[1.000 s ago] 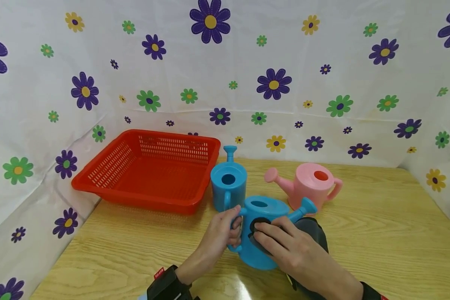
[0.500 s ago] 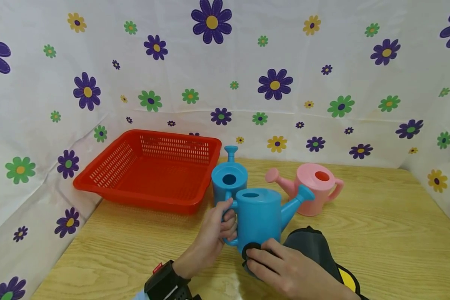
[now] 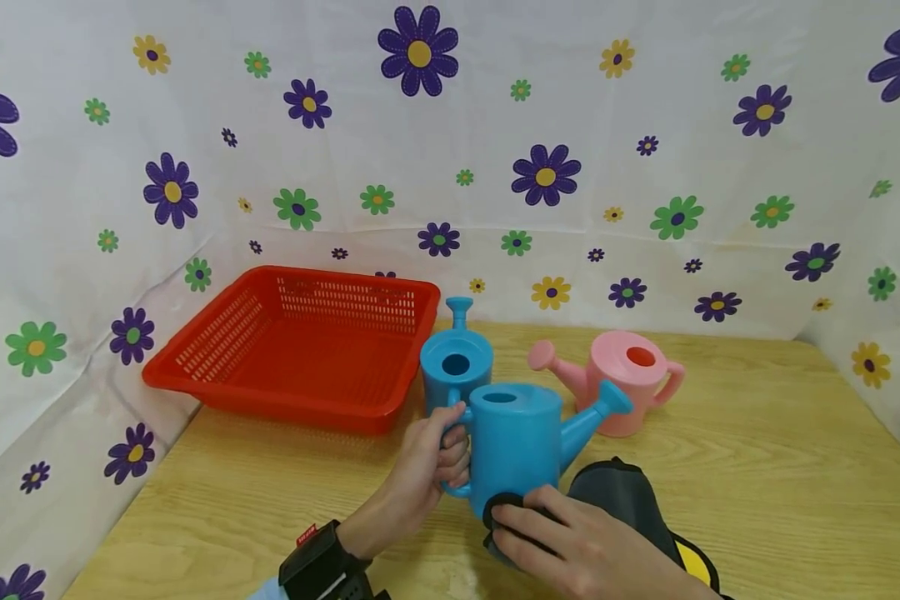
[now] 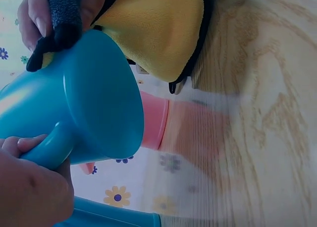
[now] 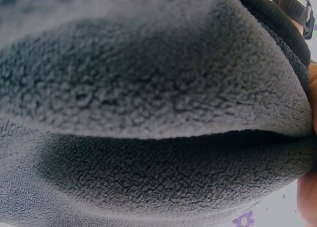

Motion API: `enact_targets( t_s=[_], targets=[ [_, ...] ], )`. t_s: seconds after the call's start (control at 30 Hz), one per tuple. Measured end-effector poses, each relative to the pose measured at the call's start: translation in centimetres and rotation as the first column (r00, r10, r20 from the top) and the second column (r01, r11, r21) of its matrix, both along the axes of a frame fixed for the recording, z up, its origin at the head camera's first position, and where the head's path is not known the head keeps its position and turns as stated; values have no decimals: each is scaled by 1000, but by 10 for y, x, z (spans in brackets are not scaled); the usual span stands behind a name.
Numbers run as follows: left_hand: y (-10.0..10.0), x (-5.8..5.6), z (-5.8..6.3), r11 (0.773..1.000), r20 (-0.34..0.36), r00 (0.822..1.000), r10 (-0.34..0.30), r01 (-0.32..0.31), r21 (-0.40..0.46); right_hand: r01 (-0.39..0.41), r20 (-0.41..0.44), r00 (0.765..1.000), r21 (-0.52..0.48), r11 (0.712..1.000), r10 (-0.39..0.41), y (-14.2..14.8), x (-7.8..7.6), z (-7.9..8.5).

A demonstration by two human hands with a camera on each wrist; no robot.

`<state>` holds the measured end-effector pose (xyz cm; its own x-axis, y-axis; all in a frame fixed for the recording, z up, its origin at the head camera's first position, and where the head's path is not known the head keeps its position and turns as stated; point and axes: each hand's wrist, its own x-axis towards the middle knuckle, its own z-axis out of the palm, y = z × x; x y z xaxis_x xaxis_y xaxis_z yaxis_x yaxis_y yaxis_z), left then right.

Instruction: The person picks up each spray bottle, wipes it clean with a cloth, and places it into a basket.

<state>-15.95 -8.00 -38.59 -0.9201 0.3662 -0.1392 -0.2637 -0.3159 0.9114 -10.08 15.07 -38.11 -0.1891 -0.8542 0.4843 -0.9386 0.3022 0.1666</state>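
1. Far left, a red plastic basket (image 3: 315,367) with slotted sides stands on the wooden table (image 3: 780,458), in front of a white, flower-printed backdrop (image 3: 487,108).
2. Next comes the left hand (image 3: 423,467), with a black band (image 3: 322,571) at its wrist. Its fingers are curled round the handle of a blue watering can, gripping it firmly.
3. Just behind, beside the basket, a second blue can (image 3: 438,387) stands upright, its spout towards the backdrop, partly hidden by the held one.
4. The held watering can (image 3: 513,442) is in the middle, near the front, spout pointing right. The left wrist view shows its underside, raised off the table.
5. The right hand (image 3: 581,546) pinches a bunched part of a cloth (image 3: 617,492) and presses it against the can's lower side. The cloth is grey with a yellow face and black edging; the rest hangs to the right.
6. Further right and behind, a pink can (image 3: 622,375) stands upright, spout left, handle right.
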Motion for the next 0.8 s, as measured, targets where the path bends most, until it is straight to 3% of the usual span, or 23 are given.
enact_targets(
  t_s=[0.37,0.8],
  targets=[
    [-3,3,1,1000,-24,1000,20,-20,-16,-6,-24,1000,-28,1000,6,0,-1,-2],
    [-5,4,-3,999,-56,998,-27,25,-35,7,-18,1000,-69,998,-9,4,-4,-1]
  ],
)
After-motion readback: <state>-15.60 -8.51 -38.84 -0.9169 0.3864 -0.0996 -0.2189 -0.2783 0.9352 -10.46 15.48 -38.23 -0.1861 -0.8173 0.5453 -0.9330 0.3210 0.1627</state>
